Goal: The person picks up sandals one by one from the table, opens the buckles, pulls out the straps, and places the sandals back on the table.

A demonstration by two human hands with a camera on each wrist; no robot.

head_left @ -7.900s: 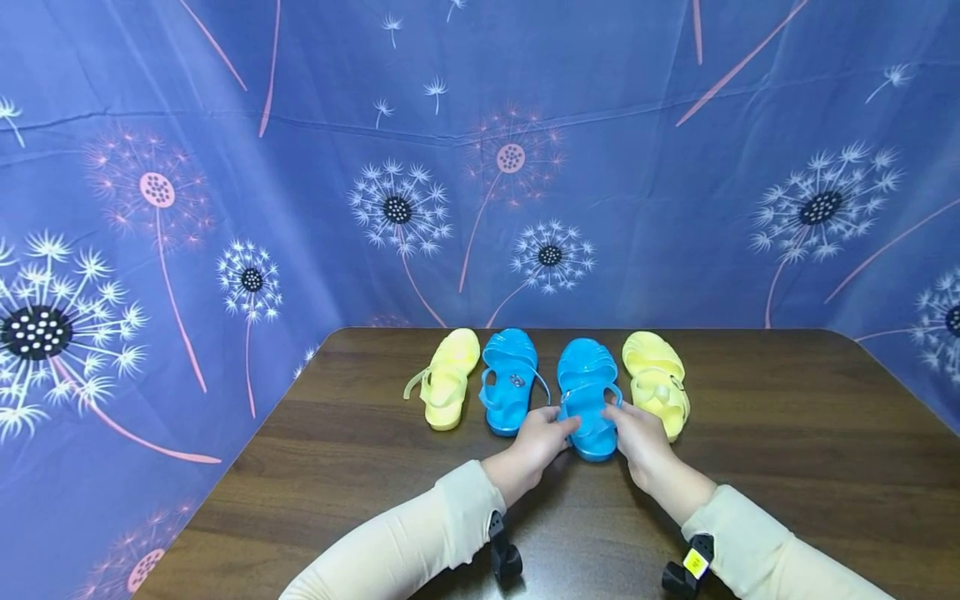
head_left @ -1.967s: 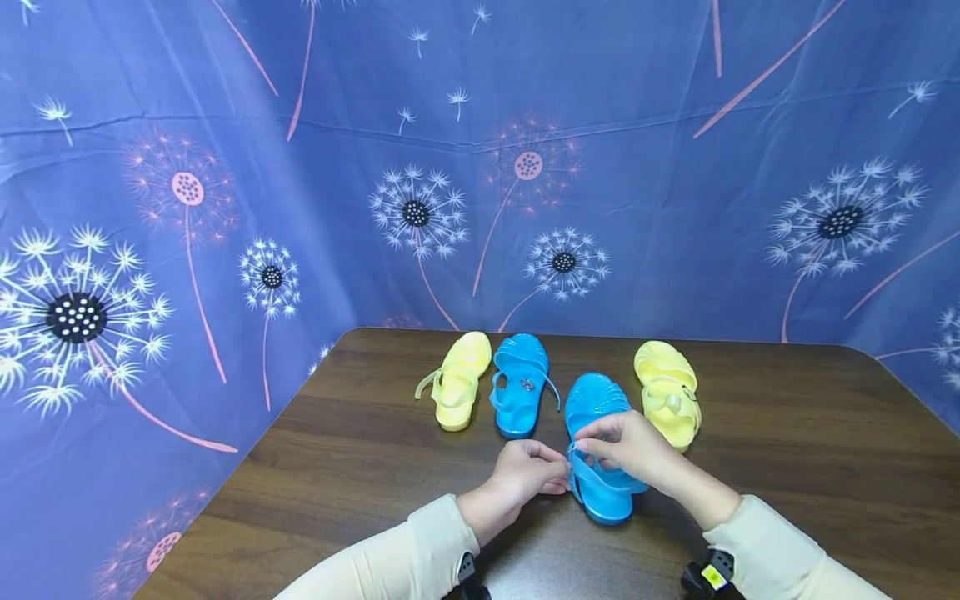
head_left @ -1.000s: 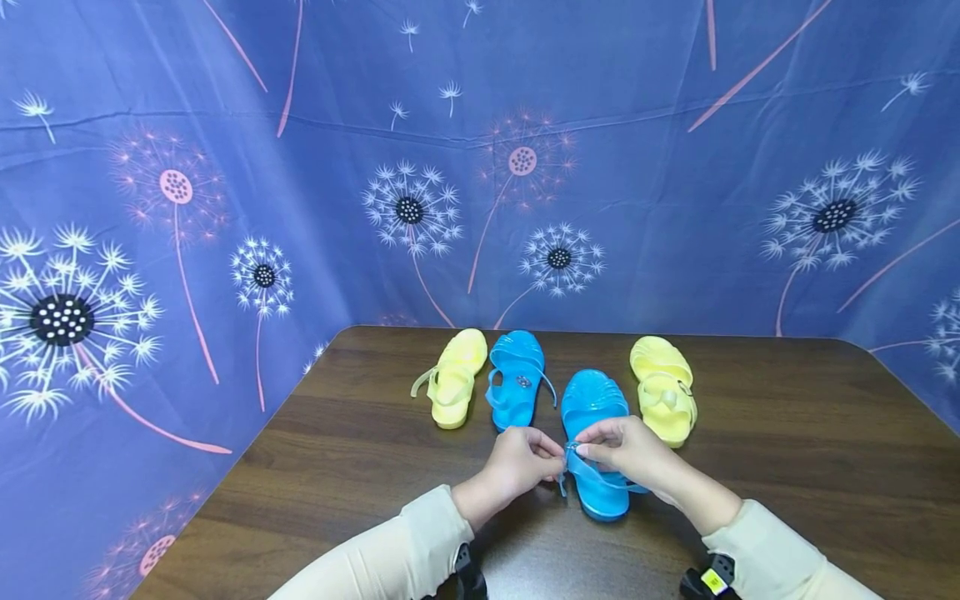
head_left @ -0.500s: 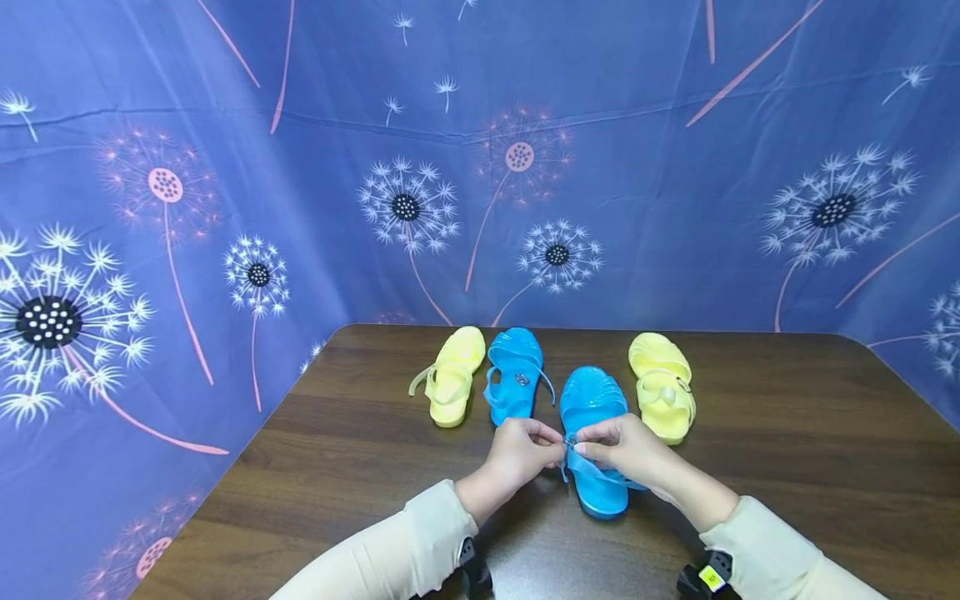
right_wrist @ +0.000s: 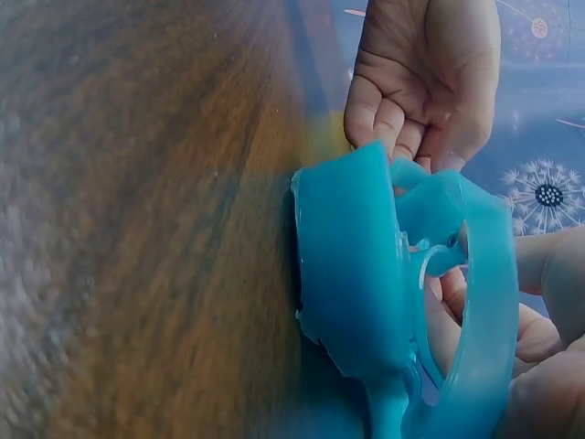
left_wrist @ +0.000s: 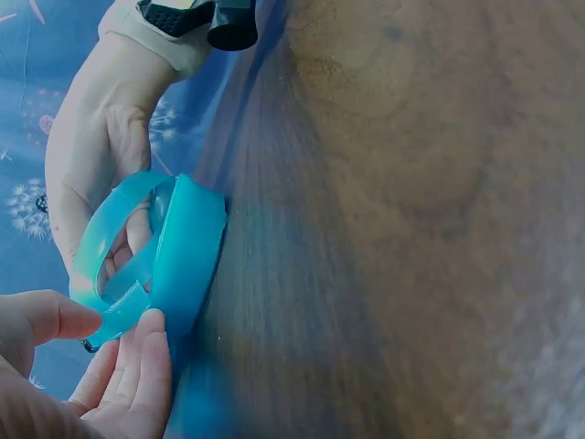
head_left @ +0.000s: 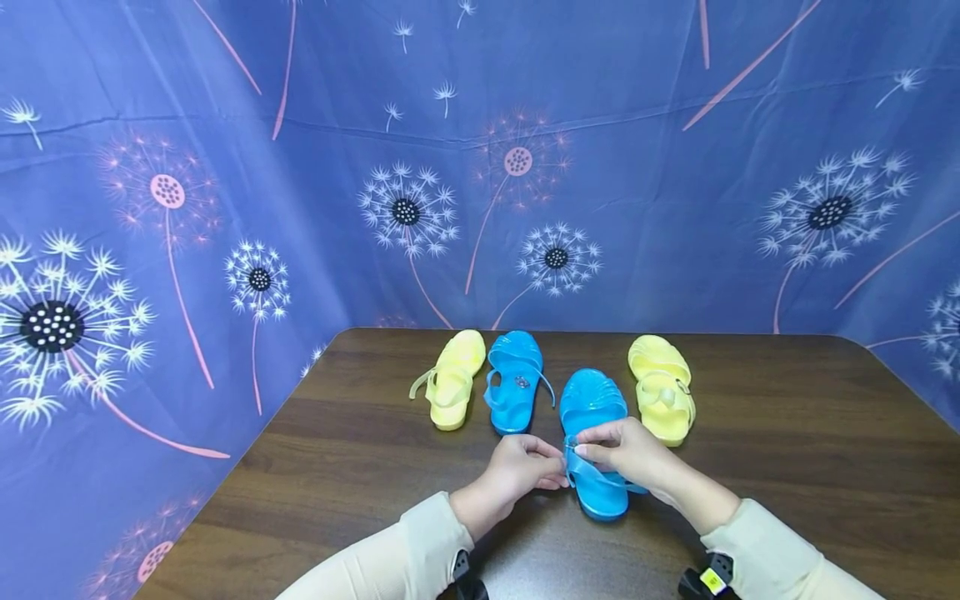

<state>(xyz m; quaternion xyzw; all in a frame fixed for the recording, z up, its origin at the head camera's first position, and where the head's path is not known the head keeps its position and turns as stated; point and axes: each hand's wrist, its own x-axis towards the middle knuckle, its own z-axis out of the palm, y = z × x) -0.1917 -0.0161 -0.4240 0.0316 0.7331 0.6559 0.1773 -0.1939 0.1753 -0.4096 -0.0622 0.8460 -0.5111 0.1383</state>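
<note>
A blue jelly sandal [head_left: 592, 400], toe pointing away, lies on the table nearer me than the other shoes. My right hand [head_left: 633, 454] reaches over it from the right and pinches its strap [head_left: 592, 475] near the small metal buckle at the left side. My left hand [head_left: 517, 475] is at the sandal's left edge, thumb and fingers pinching the strap. The left wrist view shows the left thumb [left_wrist: 64, 315] on the strap [left_wrist: 123, 311], fingertips below against the sole [left_wrist: 187, 256]. The strap's end is partly hidden by the fingers.
Behind stand a second blue sandal [head_left: 514, 383], a yellow sandal [head_left: 456, 379] at its left, and another yellow sandal [head_left: 662, 387] at the right. The brown wooden table [head_left: 787, 467] meets a blue dandelion-print cloth [head_left: 645, 167] at the back.
Since the oldest frame the blue sandal has come nearer me, and both hands have gone from its sides to its strap. Over the last half second the left hand has dropped slightly along the strap.
</note>
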